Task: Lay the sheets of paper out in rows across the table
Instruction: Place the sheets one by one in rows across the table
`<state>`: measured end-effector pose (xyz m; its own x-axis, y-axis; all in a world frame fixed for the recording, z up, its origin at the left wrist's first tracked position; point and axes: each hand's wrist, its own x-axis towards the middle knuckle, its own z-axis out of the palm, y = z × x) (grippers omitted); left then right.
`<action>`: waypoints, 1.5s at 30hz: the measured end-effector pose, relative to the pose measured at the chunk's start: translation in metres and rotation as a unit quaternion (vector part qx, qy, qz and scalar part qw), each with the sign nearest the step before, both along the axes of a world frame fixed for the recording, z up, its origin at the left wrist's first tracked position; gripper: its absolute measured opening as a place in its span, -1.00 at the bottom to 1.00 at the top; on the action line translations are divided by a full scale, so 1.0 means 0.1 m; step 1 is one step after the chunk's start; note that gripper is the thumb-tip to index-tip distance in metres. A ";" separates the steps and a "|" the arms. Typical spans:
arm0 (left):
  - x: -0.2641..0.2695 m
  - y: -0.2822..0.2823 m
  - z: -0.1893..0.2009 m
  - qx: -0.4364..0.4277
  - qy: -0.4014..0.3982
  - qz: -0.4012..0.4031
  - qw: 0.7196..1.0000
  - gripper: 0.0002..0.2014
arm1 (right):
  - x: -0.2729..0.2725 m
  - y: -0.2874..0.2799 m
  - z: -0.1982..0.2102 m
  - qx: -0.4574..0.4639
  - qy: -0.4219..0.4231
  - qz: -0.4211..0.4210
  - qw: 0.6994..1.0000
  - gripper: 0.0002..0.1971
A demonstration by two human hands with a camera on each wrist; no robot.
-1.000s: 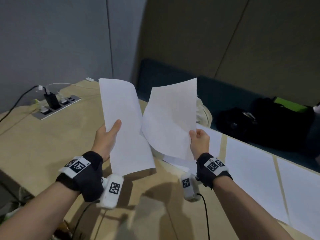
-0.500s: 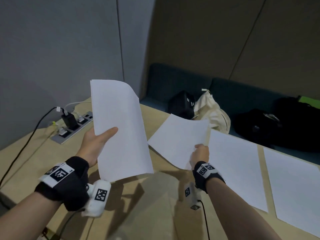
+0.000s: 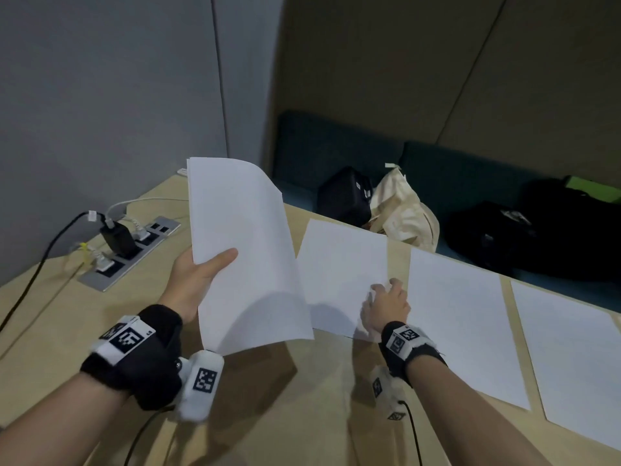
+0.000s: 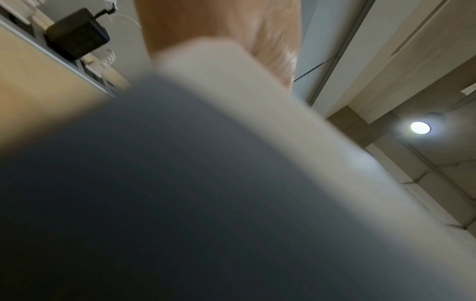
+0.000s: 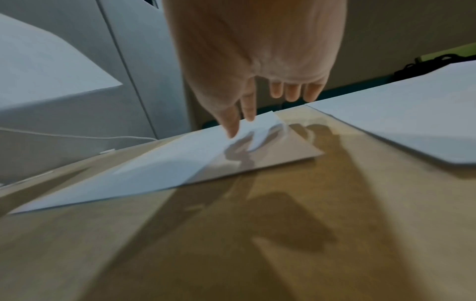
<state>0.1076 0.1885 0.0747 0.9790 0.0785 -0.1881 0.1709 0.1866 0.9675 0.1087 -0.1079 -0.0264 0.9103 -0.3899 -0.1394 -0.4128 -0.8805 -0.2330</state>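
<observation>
My left hand holds a stack of white paper upright above the wooden table, thumb across its front. The left wrist view shows only the stack's blurred underside. A single sheet lies flat at the left end of a row along the table's far edge. My right hand rests on its near right part, with straight thumb and forefinger touching the sheet. Two more sheets lie to the right, with narrow gaps between them.
A power strip with chargers and cables sits at the table's left rear. Beyond the far edge, a dark bench holds a black bag, a cream tote and a black backpack. Bare tabletop lies in front of the row.
My right hand has brought the single sheet down from the air and laid it flat on the table beside the row. The left hand keeps holding the stack raised.
</observation>
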 end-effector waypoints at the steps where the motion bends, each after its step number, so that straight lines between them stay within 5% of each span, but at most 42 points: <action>1: 0.01 -0.01 -0.01 -0.002 0.002 -0.001 1.000 -0.64 | -0.01 0.02 0.00 0.011 0.013 0.036 0.999 -0.52; 6: 0.05 -0.07 -0.06 -0.006 0.008 -0.008 1.000 -0.65 | -0.10 0.11 -0.01 0.034 0.092 0.093 0.991 -0.43; 41: 0.04 -0.11 -0.12 -0.024 0.014 -0.027 0.999 -0.63 | -0.11 0.11 0.00 0.026 0.084 0.025 0.996 -0.53; 45: 0.04 -0.13 -0.08 -0.034 0.011 -0.043 0.998 -0.65 | -0.08 0.16 0.12 0.079 0.014 0.013 0.997 -0.53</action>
<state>0.1118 0.1751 0.0667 0.9773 -0.0202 -0.2111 0.2098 0.2363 0.9488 0.1006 -0.0914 -0.0142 0.9149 -0.3367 -0.2229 -0.3981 -0.8441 -0.3592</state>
